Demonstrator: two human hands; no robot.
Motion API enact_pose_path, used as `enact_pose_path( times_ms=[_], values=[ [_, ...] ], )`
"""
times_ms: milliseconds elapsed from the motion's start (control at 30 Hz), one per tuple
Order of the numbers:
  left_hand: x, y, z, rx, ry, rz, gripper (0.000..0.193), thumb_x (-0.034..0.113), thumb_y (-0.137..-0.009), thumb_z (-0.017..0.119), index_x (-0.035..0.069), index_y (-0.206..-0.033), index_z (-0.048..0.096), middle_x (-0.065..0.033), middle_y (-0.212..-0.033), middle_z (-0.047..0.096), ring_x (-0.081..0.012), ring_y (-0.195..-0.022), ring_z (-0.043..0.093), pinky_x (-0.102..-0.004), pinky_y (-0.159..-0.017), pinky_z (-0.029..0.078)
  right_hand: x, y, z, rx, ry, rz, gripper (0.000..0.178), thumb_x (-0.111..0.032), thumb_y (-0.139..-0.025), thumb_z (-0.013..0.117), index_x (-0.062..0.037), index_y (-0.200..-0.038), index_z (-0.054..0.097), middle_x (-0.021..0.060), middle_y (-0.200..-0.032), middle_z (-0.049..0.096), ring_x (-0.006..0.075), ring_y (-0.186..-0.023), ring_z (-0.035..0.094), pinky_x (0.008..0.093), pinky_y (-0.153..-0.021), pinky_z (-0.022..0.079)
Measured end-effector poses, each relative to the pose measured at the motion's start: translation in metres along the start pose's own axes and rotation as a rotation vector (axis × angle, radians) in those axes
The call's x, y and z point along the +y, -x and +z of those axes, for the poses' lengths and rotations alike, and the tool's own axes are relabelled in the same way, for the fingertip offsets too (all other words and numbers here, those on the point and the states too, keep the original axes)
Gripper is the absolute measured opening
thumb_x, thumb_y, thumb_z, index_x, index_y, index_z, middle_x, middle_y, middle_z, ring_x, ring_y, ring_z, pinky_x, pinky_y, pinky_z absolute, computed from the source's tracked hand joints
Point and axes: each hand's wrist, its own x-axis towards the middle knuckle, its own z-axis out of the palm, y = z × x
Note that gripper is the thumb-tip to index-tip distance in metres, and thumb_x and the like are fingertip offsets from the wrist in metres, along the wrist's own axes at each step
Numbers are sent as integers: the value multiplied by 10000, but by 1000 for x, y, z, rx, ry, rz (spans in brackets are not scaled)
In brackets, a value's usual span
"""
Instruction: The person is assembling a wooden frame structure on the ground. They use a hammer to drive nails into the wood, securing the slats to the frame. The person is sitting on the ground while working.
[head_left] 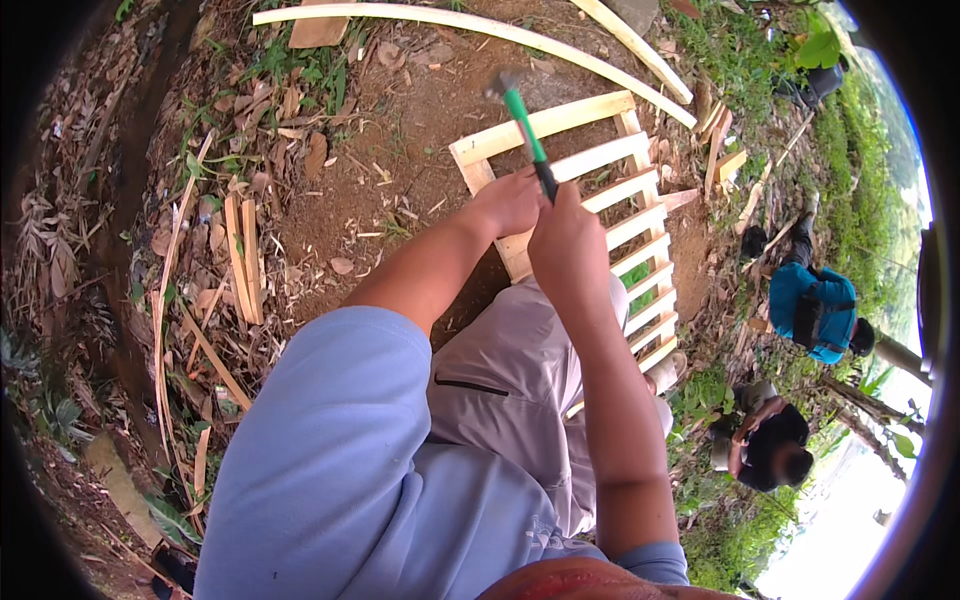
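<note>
My right hand [568, 235] is wrapped round the black grip of a hammer [524, 125], whose green shaft points away from me with the metal head at the far end, slightly blurred. Close beside it on the left, my left hand [508, 205] is low over a slatted wooden frame [555, 122], its fingers curled together. The hammer and right hand partly cover those fingertips, so what they pinch is hidden. Pale slats lie crosswise over two side rails of the frame, which runs from ahead of me to beside my right leg. My knee [530, 310] is against its near side.
Long curved wood strips [480, 25] lie on the soil beyond the frame. Short wood sticks [240, 260] and dry leaves are at left. On the right, a person in a blue top [800, 305] and another in dark clothing [772, 440] are among the grass.
</note>
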Motion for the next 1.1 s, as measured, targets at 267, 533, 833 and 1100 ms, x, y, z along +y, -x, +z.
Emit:
enact_pose_path(
  times_ms=[267,533,833,1100],
  values=[
    [-25,-16,37,66,-59,171,176,212,-967,572,121,-954,722,-45,-1212,691,-244,-1248,578,-380,-1137,441,-3,5,14,30,-12,-70,167,-127,-1057,587,9,-1063,491,318,-773,685,538,-716,688,616,-603,529],
    [-42,-14,61,106,443,59,312,286,-1000,580,42,-1162,687,-106,-1284,664,-311,-1346,561,-423,-1132,478,-53,12,-34,226,-284,-235,126,-86,-1073,568,7,-1059,483,297,-719,658,535,-702,681,610,-580,507],
    [-26,-15,14,119,-220,342,233,277,-1017,548,97,-961,685,-69,-1168,645,-285,-1257,566,-385,-1161,450,1,2,15,-178,29,15,220,-164,-1041,587,37,-1118,540,341,-841,715,579,-861,704,672,-775,554],
    [-39,-16,55,95,657,5,285,251,-1028,535,68,-1125,730,-105,-1380,675,-292,-1382,549,-403,-1231,398,-33,8,-8,165,-129,-137,207,-181,-1107,555,-1,-1027,493,341,-780,664,567,-756,674,621,-614,501]
  ],
)
